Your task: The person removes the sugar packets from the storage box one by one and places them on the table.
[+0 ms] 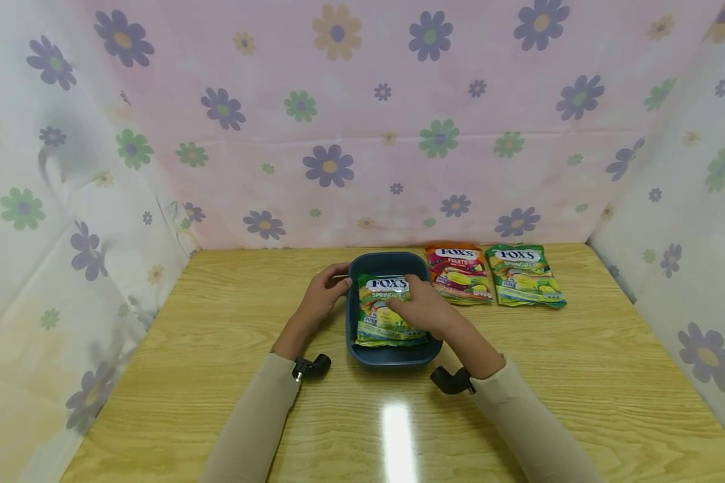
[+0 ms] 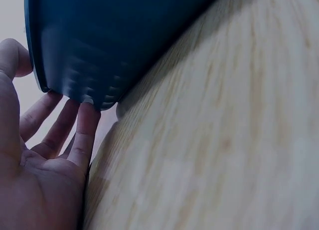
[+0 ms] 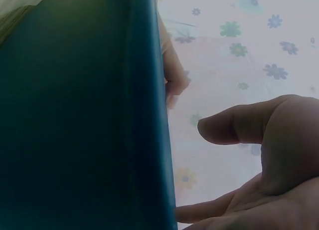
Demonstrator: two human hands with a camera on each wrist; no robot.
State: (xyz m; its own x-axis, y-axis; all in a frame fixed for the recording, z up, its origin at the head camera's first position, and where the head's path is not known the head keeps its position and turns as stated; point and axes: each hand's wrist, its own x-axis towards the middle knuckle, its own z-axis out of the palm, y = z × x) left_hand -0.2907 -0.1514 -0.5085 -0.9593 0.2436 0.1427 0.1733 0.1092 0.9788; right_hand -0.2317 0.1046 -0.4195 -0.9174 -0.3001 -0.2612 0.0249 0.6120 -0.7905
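A dark blue plastic bin [image 1: 393, 357] stands on the table. Inside it lies a green candy packet [image 1: 379, 320] marked FOX'S Spring Tea, face up; whether others lie beneath is hidden. My left hand [image 1: 321, 295] holds the bin's left side, thumb at the rim and fingers [image 2: 85, 132] against the outer wall. Over the right rim reaches my right hand [image 1: 427, 310], resting on the packet with thumb and forefinger spread apart. In the right wrist view its thumb [image 3: 234, 125] stands clear of the bin wall, while the fingertips are hidden behind the rim.
Right behind the bin, a red FOX'S Fruits packet [image 1: 459, 274] and another green Spring Tea packet [image 1: 524, 275] lie side by side. Flowered cloth [image 1: 362, 194] hangs behind the wooden table [image 1: 229, 322] and at both sides. Wrist cameras [image 1: 313, 366] are strapped to both wrists.
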